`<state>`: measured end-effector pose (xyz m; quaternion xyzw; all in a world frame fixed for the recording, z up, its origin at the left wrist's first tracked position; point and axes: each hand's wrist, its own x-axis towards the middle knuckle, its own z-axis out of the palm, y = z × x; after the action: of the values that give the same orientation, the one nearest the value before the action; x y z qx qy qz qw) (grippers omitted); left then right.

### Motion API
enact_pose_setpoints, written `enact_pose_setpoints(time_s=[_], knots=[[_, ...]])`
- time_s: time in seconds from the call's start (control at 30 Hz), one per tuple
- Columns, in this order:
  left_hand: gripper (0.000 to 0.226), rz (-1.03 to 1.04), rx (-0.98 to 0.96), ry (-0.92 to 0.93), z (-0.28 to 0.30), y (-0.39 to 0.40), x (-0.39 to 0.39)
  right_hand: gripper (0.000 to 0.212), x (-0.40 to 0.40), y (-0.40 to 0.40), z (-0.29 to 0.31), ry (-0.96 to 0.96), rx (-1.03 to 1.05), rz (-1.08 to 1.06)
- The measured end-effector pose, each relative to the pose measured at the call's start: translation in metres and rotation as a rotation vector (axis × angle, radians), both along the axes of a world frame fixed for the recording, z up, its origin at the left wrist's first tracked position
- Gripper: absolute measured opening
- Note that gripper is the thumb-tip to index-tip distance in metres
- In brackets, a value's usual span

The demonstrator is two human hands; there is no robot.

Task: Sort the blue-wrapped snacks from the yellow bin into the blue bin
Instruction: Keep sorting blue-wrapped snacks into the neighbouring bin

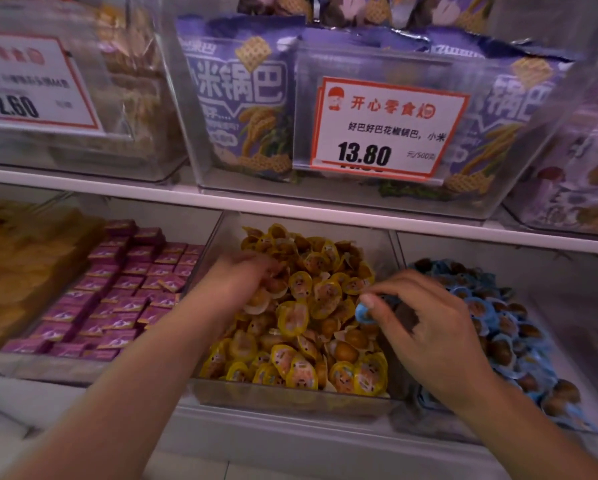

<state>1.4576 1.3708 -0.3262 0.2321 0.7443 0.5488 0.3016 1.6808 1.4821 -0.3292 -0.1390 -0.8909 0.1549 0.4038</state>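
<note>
Right hand (pixel 425 327) pinches blue-wrapped snack (pixel 364 312) between thumb and fingertips, above right edge of yellow bin (pixel 290 393). Blue bin (pixel 519 427) lies directly right of that hand, so right hand nearer. Left hand (pixel 245 275) blurred, fingers dug into yellow snacks (pixel 311 299); grip cannot tell.

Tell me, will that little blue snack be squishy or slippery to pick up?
Probably light: the right hand holds the blue-wrapped snack with just its fingertips. Its wrapper looks glossy, so perhaps a bit slippery. The thin, flat edge likely bends and crinkles, while the rounded middle seems firmer.
</note>
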Motion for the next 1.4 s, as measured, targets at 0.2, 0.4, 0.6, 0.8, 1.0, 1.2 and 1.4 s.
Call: enact_pose_setpoints(time_s=[0.2,0.4,0.6,0.8,1.0,1.2,1.4], knots=[[0.039,-0.408,-0.547,0.668,-0.037,-0.009,0.008,0.025,-0.005,0.009,0.008,0.103,-0.046,-0.088],[0.064,-0.595,-0.614,1.131,-0.060,0.004,0.021,0.024,-0.013,0.003,0.002,0.020,-0.065,-0.065],[0.083,-0.690,-0.564,0.897,-0.058,0.023,0.015,0.024,-0.013,0.000,0.002,0.013,-0.093,-0.075],[0.040,-0.390,-0.700,1.141,-0.056,0.008,0.011,0.025,-0.014,0.002,0.003,-0.005,-0.093,-0.057],[0.040,-0.473,-0.726,1.142,-0.050,-0.006,-0.002,0.028,-0.013,0.003,0.004,-0.023,-0.093,-0.049],[0.060,-0.624,-0.764,0.880,-0.054,0.009,0.006,0.024,-0.015,0.002,0.001,-0.014,-0.080,-0.073],[0.033,-0.418,-0.500,0.932,-0.053,0.010,0.008,0.026,-0.016,0.003,0.000,0.000,-0.079,-0.078]])
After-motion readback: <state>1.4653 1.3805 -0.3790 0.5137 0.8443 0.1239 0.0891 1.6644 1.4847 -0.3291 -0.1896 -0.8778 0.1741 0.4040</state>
